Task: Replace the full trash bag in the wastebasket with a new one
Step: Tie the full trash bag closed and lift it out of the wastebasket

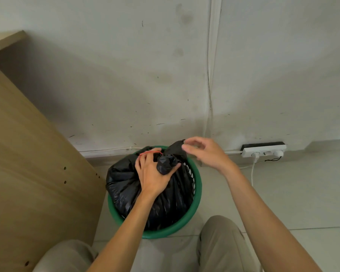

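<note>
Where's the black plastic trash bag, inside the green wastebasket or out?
Inside: the black plastic trash bag sits within the green wastebasket.

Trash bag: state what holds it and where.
The left hand holds the black trash bag by its twisted neck; whether the right hand pinches the loose end cannot be told.

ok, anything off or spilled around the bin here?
Nothing spilled or broken. The black trash bag bulges over the left rim of the green wastebasket, as a full one would. The left hand grips its gathered neck, a red rubber band across its fingers.
</note>
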`<state>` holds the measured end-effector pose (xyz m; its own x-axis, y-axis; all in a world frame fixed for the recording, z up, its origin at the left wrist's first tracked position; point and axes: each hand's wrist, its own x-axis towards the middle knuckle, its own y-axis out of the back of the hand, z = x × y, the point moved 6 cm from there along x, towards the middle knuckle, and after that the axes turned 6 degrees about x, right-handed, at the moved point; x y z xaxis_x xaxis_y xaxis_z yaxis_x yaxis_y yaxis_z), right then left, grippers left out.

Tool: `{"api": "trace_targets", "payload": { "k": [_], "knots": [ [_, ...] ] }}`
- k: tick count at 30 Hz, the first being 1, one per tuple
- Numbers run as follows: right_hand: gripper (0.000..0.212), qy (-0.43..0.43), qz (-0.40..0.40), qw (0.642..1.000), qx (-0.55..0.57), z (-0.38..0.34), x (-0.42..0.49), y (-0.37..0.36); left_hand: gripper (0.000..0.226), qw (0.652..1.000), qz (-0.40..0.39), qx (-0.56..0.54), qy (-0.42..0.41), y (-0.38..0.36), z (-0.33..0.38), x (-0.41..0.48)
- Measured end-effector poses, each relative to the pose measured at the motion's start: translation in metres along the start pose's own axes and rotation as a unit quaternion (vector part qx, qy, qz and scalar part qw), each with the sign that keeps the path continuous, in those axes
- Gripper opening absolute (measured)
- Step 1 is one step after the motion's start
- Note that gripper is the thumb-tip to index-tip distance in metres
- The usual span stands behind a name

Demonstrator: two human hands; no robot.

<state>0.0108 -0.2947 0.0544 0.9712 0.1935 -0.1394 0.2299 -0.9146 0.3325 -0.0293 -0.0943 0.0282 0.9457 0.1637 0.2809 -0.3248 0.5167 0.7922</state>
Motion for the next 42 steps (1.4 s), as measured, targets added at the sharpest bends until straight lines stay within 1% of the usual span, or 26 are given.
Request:
{"api": "trace_targets", "payload": {
  "k": [1, 2, 3, 4, 6, 7, 8, 10, 11, 13, 14, 15, 16, 18, 19, 22, 24, 26, 27, 29, 30, 32, 35, 38, 41, 42],
  "knots": [
    [0.04, -0.019, -0.05, 0.999, 0.008, 0.004, -0.001, -0.01, 0.059, 1.0, -0.013, -0.021, -0.017, 0.001, 0.001, 0.001],
    [0.04, -0.024, -0.086, 0.996, 0.02, 0.006, -0.002, -0.02, 0.055, 0.996, -0.051, -0.066, -0.026, 0.0, 0.002, 0.002],
    [0.037, -0.007, -0.102, 0.994, 0.028, 0.003, -0.003, -0.029, 0.059, 0.985, -0.119, -0.125, -0.026, -0.005, 0.004, 0.003],
    [0.034, 0.023, -0.098, 0.995, 0.025, -0.002, -0.003, -0.035, 0.074, 0.968, -0.188, -0.162, -0.025, -0.009, 0.007, 0.001],
    [0.024, 0.078, -0.066, 0.995, -0.008, -0.012, 0.002, -0.039, 0.109, 0.956, -0.258, -0.131, -0.047, -0.017, 0.011, -0.001],
    [0.019, 0.096, -0.06, 0.993, -0.021, -0.016, 0.006, -0.041, 0.12, 0.959, -0.26, -0.104, -0.048, -0.021, 0.009, 0.001],
    [0.014, 0.104, -0.067, 0.992, -0.024, -0.019, 0.01, -0.042, 0.123, 0.963, -0.254, -0.08, -0.034, -0.025, 0.006, 0.003],
    [0.01, 0.098, -0.062, 0.993, -0.01, -0.02, 0.019, -0.04, 0.122, 0.971, -0.233, -0.048, 0.008, -0.029, -0.001, 0.007],
    [0.013, 0.087, -0.034, 0.996, 0.008, -0.018, 0.024, -0.034, 0.116, 0.973, -0.226, -0.047, 0.028, -0.03, -0.005, 0.009],
    [0.028, 0.047, 0.024, 0.998, 0.017, -0.008, 0.036, -0.023, 0.087, 0.966, -0.229, -0.084, 0.083, -0.035, -0.014, 0.01],
    [0.039, 0.018, 0.02, 1.0, -0.004, -0.002, 0.04, -0.022, 0.074, 0.96, -0.24, -0.101, 0.107, -0.037, -0.016, 0.01],
    [0.048, -0.011, -0.003, 0.999, -0.031, 0.003, 0.044, -0.025, 0.069, 0.954, -0.248, -0.115, 0.123, -0.039, -0.019, 0.011],
    [0.052, -0.034, -0.031, 0.997, -0.054, 0.009, 0.046, -0.029, 0.073, 0.951, -0.251, -0.126, 0.131, -0.042, -0.02, 0.013],
    [0.042, -0.034, -0.054, 0.995, -0.072, 0.016, 0.05, -0.033, 0.087, 0.948, -0.257, -0.133, 0.133, -0.046, -0.016, 0.016],
    [0.033, -0.021, -0.053, 0.996, -0.068, 0.015, 0.05, -0.033, 0.085, 0.947, -0.262, -0.131, 0.133, -0.048, -0.013, 0.017],
    [0.02, -0.002, -0.075, 0.997, -0.028, 0.013, 0.047, -0.038, 0.066, 0.948, -0.274, -0.125, 0.105, -0.055, -0.003, 0.022],
    [0.021, 0.012, -0.086, 0.996, -0.012, 0.009, 0.046, -0.04, 0.043, 0.951, -0.257, -0.127, 0.117, -0.055, -0.005, 0.023],
    [0.015, 0.02, -0.068, 0.997, 0.043, 0.008, 0.047, -0.035, 0.035, 0.955, -0.226, -0.136, 0.139, -0.054, -0.012, 0.023],
    [0.013, 0.022, -0.059, 0.995, 0.077, 0.007, 0.047, -0.031, 0.034, 0.954, -0.218, -0.146, 0.144, -0.055, -0.015, 0.022],
    [0.023, 0.023, -0.043, 0.992, 0.119, 0.008, 0.046, -0.023, 0.031, 0.953, -0.213, -0.158, 0.148, -0.057, -0.017, 0.02],
    [0.029, 0.024, -0.044, 0.993, 0.106, 0.008, 0.046, -0.019, 0.031, 0.952, -0.215, -0.158, 0.15, -0.058, -0.016, 0.02],
    [0.036, 0.02, -0.078, 0.997, 0.009, 0.009, 0.046, -0.017, 0.037, 0.95, -0.225, -0.16, 0.148, -0.061, -0.017, 0.02],
    [0.024, 0.029, -0.106, 0.987, -0.121, 0.012, 0.052, -0.02, 0.055, 0.941, -0.272, -0.151, 0.136, -0.067, -0.014, 0.019],
    [0.006, 0.056, -0.106, 0.984, -0.129, 0.003, 0.055, -0.034, 0.073, 0.934, -0.3, -0.128, 0.146, -0.071, -0.007, 0.013],
    [0.007, 0.06, -0.143, 0.979, -0.13, -0.008, 0.055, -0.046, 0.057, 0.945, -0.243, -0.151, 0.16, -0.068, -0.006, 0.014],
    [0.008, 0.06, -0.146, 0.982, -0.106, -0.01, 0.054, -0.045, 0.053, 0.948, -0.226, -0.156, 0.163, -0.067, -0.007, 0.015]
  ]
}}
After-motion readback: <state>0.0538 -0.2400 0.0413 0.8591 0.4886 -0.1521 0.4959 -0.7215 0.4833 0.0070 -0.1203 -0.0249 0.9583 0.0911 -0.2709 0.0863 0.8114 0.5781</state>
